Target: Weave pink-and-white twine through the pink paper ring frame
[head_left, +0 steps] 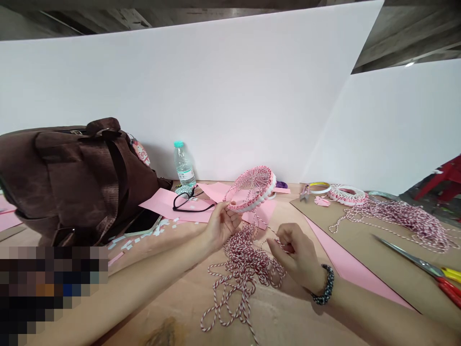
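A round hoop (pixel 252 190) wrapped in pink and white cord, with a net of cord across it, is held up tilted above the table. My left hand (pixel 224 222) pinches its lower left edge. To the right, my right hand (pixel 293 250), with a dark beaded bracelet at the wrist, has its fingers curled together beside a strand of cord that runs up toward the hoop. Beneath and between both hands lies a loose tangle of red and white twisted cord (pixel 248 262), its loops spreading toward the near edge.
Scissors (pixel 423 264) and a second cord-wrapped ring (pixel 347 194) with a cord pile (pixel 414 221) lie right. Tape roll (pixel 319 187) stands behind. Left are a brown bag (pixel 79 178), phone (pixel 144 222), glasses (pixel 192 202), water bottle (pixel 184 166) and pink paper (pixel 162 204).
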Tool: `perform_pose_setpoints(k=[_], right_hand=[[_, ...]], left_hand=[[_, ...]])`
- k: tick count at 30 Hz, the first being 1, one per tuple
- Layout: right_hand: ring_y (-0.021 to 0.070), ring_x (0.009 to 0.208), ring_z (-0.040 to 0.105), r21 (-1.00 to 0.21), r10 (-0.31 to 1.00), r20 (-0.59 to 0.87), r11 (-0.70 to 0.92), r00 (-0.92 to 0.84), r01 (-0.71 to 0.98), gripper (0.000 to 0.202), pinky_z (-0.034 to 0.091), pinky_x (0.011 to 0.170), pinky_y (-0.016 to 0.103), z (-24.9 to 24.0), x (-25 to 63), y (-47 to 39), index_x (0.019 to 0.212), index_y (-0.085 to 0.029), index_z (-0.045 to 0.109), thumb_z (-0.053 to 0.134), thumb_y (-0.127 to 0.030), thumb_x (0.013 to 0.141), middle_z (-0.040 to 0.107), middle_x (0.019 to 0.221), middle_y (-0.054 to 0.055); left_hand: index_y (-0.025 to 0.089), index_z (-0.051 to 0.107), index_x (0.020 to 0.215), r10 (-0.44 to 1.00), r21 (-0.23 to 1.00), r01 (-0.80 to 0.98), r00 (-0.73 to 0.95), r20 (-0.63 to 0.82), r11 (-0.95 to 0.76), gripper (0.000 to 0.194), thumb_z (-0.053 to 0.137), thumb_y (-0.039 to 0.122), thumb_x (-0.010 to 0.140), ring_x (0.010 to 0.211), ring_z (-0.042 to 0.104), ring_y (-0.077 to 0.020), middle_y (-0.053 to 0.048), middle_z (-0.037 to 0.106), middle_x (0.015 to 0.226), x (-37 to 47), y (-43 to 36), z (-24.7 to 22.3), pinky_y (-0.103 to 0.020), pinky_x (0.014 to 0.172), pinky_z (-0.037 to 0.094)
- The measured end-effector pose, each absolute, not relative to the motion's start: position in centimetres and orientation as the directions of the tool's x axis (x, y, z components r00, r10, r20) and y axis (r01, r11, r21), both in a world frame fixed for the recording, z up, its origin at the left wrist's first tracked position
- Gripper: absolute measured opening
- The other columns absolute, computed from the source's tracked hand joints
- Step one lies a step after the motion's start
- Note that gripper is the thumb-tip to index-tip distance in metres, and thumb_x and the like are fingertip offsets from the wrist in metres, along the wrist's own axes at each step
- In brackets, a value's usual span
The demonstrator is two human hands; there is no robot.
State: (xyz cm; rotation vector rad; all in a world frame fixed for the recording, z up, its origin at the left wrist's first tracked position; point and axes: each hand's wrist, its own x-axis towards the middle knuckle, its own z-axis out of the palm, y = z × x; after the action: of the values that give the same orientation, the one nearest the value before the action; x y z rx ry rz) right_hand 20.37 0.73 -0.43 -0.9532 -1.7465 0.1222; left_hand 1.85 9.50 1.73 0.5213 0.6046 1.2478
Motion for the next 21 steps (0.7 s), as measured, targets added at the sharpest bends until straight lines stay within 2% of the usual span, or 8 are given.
perform_pose_setpoints(k=[3, 5, 7, 9, 15, 17, 19, 21], right_hand=[[0.0115, 0.04, 0.042, -0.592, 0.777, 0.627, 0.518, -0.051, 0.618, 0.023, 0.031, 0.042, 0.023, -0.4, 20.4, 1.2, 0.106, -0.019, 0.055, 0.053, -0.033, 0.088, 0.04, 0.048, -0.009], [0.014, 0.049, 0.054, -0.598, 0.819, 0.564, 0.495, -0.108, 0.63, 0.021, 0.038, 0.049, 0.024, -0.2, 20.5, 1.4, 0.102, -0.021, 0.061, 0.05, -0.034, 0.09, 0.055, 0.054, -0.004], [0.0165, 0.066, 0.063, -0.584, 0.821, 0.537, 0.527, -0.194, 0.617, 0.021, 0.043, 0.061, 0.025, -0.1, 20.5, 1.5, 0.091, -0.022, 0.065, 0.045, -0.031, 0.093, 0.068, 0.072, 0.002], [0.0183, 0.076, 0.066, -0.547, 0.815, 0.522, 0.546, -0.252, 0.634, 0.025, 0.044, 0.067, 0.027, 0.0, 20.5, 1.4, 0.089, -0.022, 0.064, 0.041, -0.029, 0.094, 0.071, 0.086, 0.004], [0.0171, 0.058, 0.062, -0.507, 0.872, 0.407, 0.462, -0.27, 0.727, 0.024, 0.036, 0.054, 0.026, 0.2, 20.5, 1.2, 0.099, -0.022, 0.058, 0.041, -0.037, 0.095, 0.068, 0.069, 0.0], [0.0159, 0.061, 0.06, -0.444, 0.83, 0.452, 0.527, -0.327, 0.724, 0.022, 0.035, 0.055, 0.026, 0.2, 20.6, 1.2, 0.095, -0.022, 0.059, 0.039, -0.03, 0.096, 0.068, 0.072, 0.001], [0.0158, 0.063, 0.057, -0.311, 0.734, 0.534, 0.631, -0.419, 0.71, 0.022, 0.036, 0.057, 0.027, 0.3, 20.6, 1.0, 0.087, -0.021, 0.059, 0.038, -0.022, 0.094, 0.065, 0.072, 0.002], [0.0185, 0.074, 0.057, -0.154, 0.598, 0.612, 0.731, -0.517, 0.664, 0.015, 0.04, 0.065, 0.031, 0.4, 20.4, 0.7, 0.083, -0.02, 0.059, 0.047, -0.024, 0.089, 0.065, 0.081, 0.005]], left_hand=[[0.012, 0.056, 0.077, 0.972, 0.666, -0.708, 0.186, -0.146, 0.236, 0.01, 0.047, 0.013, 0.083, 0.052, 0.066, -0.0141, -0.006, 0.069, 0.06, 1.9, 9.5, 1.8, -0.021, 0.05, 0.055], [0.012, 0.056, 0.076, 0.971, 0.667, -0.706, 0.186, -0.149, 0.238, 0.013, 0.046, 0.012, 0.084, 0.051, 0.065, -0.0138, -0.006, 0.068, 0.06, 1.9, 9.4, 1.9, -0.021, 0.05, 0.055], [0.012, 0.057, 0.077, 0.969, 0.66, -0.709, 0.19, -0.159, 0.247, 0.014, 0.045, 0.013, 0.085, 0.05, 0.064, -0.0132, -0.006, 0.069, 0.061, 2.0, 9.3, 2.1, -0.02, 0.048, 0.054], [0.012, 0.057, 0.077, 0.962, 0.643, -0.716, 0.202, -0.183, 0.273, 0.015, 0.045, 0.014, 0.085, 0.048, 0.063, -0.0124, -0.006, 0.068, 0.06, 2.0, 9.2, 2.3, -0.019, 0.047, 0.053], [0.009, 0.058, 0.08, 0.929, 0.603, -0.707, 0.302, -0.216, 0.37, 0.015, 0.045, 0.017, 0.081, 0.045, 0.056, -0.0103, -0.006, 0.064, 0.059, 1.7, 9.3, 2.3, -0.018, 0.044, 0.048], [0.01, 0.058, 0.08, 0.92, 0.598, -0.701, 0.338, -0.201, 0.388, 0.015, 0.045, 0.017, 0.078, 0.044, 0.053, -0.011, -0.005, 0.061, 0.057, 1.6, 9.5, 2.0, -0.02, 0.044, 0.048], [0.01, 0.057, 0.079, 0.906, 0.598, -0.688, 0.382, -0.184, 0.411, 0.013, 0.046, 0.015, 0.075, 0.046, 0.053, -0.0122, -0.005, 0.058, 0.056, 1.4, 9.7, 1.7, -0.023, 0.045, 0.048], [0.009, 0.057, 0.081, 0.883, 0.598, -0.668, 0.44, -0.161, 0.442, 0.014, 0.046, 0.014, 0.075, 0.048, 0.053, -0.013, -0.005, 0.056, 0.057, 1.4, 9.9, 1.3, -0.024, 0.045, 0.047]])
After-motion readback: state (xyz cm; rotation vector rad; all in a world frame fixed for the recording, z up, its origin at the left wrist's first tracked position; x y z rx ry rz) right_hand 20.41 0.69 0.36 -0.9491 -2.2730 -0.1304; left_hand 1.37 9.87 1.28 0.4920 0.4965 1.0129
